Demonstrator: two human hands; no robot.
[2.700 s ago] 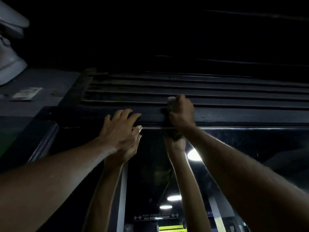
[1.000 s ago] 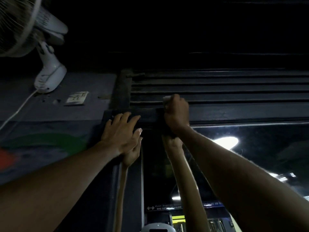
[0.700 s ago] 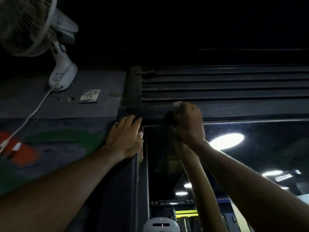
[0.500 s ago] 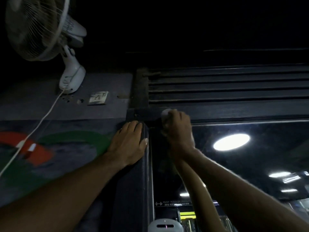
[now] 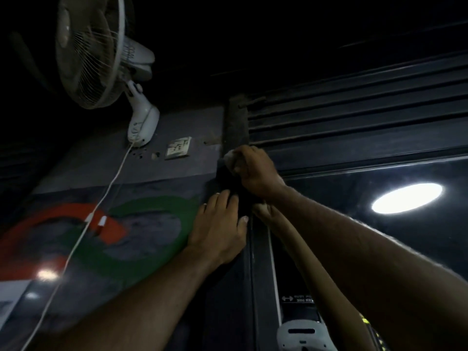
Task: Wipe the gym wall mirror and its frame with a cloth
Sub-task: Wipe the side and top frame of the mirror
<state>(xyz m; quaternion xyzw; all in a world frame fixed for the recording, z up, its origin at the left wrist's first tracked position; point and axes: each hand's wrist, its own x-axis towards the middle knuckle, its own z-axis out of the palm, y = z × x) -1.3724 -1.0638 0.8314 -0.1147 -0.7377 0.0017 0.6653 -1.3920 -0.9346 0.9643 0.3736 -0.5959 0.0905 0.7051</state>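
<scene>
Cloth (image 5: 228, 158) | right hand (image 5: 255, 171) grips it, moved to frame (image 5: 354, 148) corner | left hand (image 5: 220, 234) spread flat

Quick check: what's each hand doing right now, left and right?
Left hand: open, fingers flat against the left upright of the mirror frame.
Right hand: closed around the cloth, at the frame's top corner.

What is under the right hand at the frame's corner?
A cloth, gripped by the right hand: a pale bit shows at the top, a dark part below. The frame corner beneath is covered.
</scene>
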